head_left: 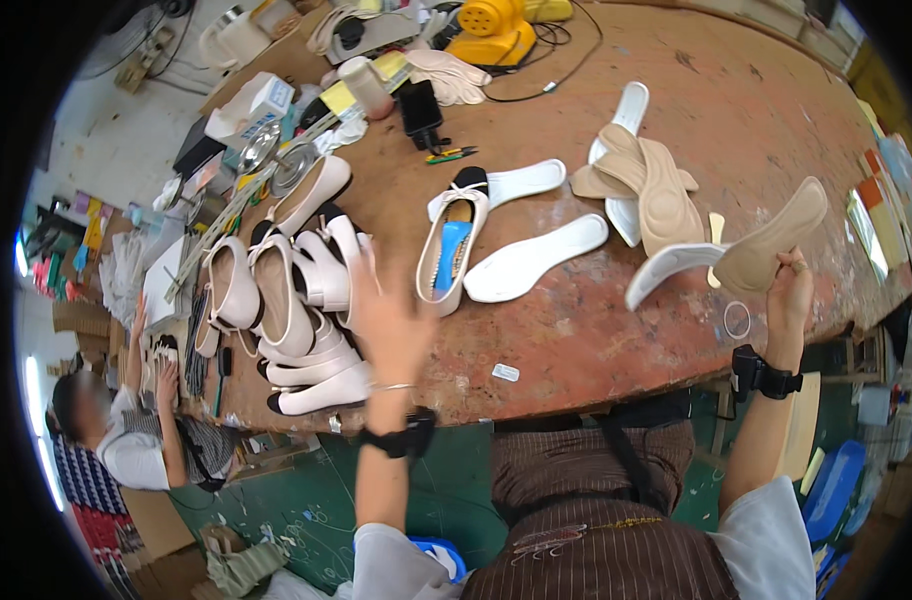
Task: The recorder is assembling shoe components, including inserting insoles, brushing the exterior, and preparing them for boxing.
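My right hand pinches a beige insole by its edge, above the table's right side. Close beside it a white insole lies tilted. My left hand is smeared by motion, between a heap of cream flats with black toes and a single cream flat. Whether its fingers touch a shoe I cannot tell. That single shoe has a blue patch inside and a bow on its black toe. Right of it lies a white insole, with another white insole partly behind the shoe.
Several beige insoles lie stacked on the worn reddish table. Green-handled thread snips, a black device and a yellow blower sit farther back. A clear ring lies near the front edge. At far left another person works.
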{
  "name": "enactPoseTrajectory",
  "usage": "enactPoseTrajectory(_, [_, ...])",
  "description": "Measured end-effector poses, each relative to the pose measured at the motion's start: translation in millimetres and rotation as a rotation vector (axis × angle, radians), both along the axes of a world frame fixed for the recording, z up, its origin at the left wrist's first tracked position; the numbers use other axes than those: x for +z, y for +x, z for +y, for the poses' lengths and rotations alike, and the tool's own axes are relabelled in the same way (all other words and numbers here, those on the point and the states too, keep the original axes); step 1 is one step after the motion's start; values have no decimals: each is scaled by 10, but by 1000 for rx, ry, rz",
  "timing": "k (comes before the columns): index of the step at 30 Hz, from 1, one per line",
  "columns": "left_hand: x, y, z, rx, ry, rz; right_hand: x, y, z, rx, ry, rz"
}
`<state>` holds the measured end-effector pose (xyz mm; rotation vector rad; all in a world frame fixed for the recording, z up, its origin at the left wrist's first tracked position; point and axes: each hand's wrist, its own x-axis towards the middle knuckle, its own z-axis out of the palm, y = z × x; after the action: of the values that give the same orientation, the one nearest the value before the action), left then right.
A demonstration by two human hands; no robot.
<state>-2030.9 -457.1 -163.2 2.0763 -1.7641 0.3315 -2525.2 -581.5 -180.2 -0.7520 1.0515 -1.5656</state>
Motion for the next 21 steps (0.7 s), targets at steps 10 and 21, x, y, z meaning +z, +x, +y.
enactPoseTrajectory(10, [-698, -211, 4, 86, -44, 443, -111, -25, -183, -254, -59, 68])
enactPoseTrajectory(21, [-478, -734, 969, 182, -236, 653, -287, 2181, 267, 494, -615, 1545])
